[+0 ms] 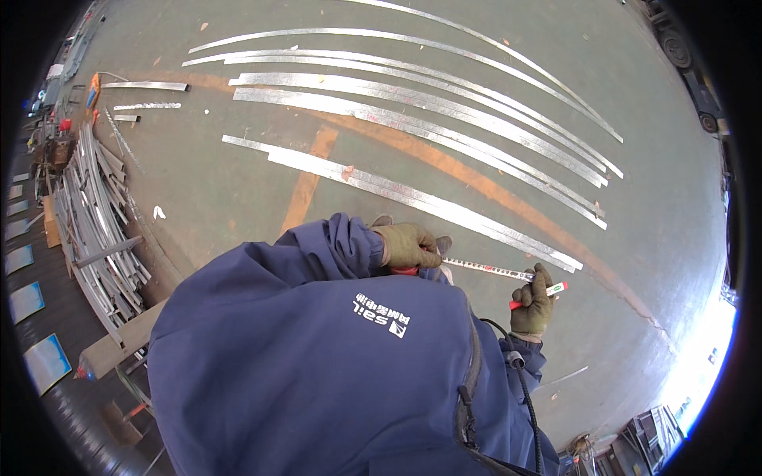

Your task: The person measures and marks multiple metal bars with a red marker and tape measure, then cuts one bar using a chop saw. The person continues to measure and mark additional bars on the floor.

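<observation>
My left hand [411, 245], in an olive work glove, is closed around a tape measure whose red case [405, 270] peeks out below the fingers. From it the white blade [486, 267] runs out to the right. My right hand [532, 305], gloved the same way, is closed at the blade's far end and also grips a red and white marker [556, 289]. Just beyond both hands, long shiny metal strips [381, 187] lie overlapped on the floor. The blade is apart from these strips in the picture. The case is mostly hidden by the left glove.
More long metal strips [413, 99] lie farther off on the green floor [238, 186], which has orange painted lines [313, 170]. A heap of metal lengths [95, 222] is at the left. Wheeled equipment [675, 49] stands at the far right, dark panels [647, 440] at the lower right.
</observation>
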Demonstrator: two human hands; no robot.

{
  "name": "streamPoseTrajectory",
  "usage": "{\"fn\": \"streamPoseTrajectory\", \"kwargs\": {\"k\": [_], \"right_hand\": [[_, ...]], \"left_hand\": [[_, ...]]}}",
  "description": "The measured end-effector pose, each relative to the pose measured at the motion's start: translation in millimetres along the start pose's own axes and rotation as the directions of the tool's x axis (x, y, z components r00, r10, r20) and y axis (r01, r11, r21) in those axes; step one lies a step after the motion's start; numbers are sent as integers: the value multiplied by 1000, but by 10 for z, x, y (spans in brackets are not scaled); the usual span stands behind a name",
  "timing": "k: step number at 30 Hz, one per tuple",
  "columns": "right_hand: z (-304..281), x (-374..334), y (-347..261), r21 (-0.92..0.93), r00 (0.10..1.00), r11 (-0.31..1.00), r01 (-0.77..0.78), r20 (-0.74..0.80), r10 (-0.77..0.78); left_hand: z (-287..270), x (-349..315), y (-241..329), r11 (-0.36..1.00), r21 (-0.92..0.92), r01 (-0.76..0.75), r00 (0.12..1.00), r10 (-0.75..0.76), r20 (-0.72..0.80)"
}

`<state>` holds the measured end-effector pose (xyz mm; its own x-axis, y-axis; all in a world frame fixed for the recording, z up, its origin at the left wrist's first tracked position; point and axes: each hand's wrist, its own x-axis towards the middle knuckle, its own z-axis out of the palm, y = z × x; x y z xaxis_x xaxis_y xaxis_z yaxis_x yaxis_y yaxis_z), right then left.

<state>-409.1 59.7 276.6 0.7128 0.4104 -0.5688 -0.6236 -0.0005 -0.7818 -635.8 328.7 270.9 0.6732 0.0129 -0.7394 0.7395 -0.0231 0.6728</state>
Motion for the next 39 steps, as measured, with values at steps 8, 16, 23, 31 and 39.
{"fn": "streamPoseTrajectory", "kwargs": {"k": [8, 16, 23, 31, 39], "right_hand": [[25, -80, 17, 12, 999, 1000, 12, -48, -12], [-542, 94, 56, 156, 991, 988, 19, -135, 3], [-1041, 513, -334, 266, 980, 964, 19, -195, 35], [-1912, 813, -689, 357, 975, 932, 60, -220, 21], [-2415, 1115, -1030, 380, 950, 921, 88, -310, 37]], "left_hand": [[-139, 76, -102, 992, 80, -101, 995, 101, 7], [26, 558, 269, 994, 102, -34, 998, 29, 53], [283, 1056, 1111, 975, 220, -15, 997, -1, 74], [831, 1594, 2010, 968, 244, 51, 997, -63, 41], [1045, 2315, 2649, 948, 314, 58, 993, -88, 81]]}}
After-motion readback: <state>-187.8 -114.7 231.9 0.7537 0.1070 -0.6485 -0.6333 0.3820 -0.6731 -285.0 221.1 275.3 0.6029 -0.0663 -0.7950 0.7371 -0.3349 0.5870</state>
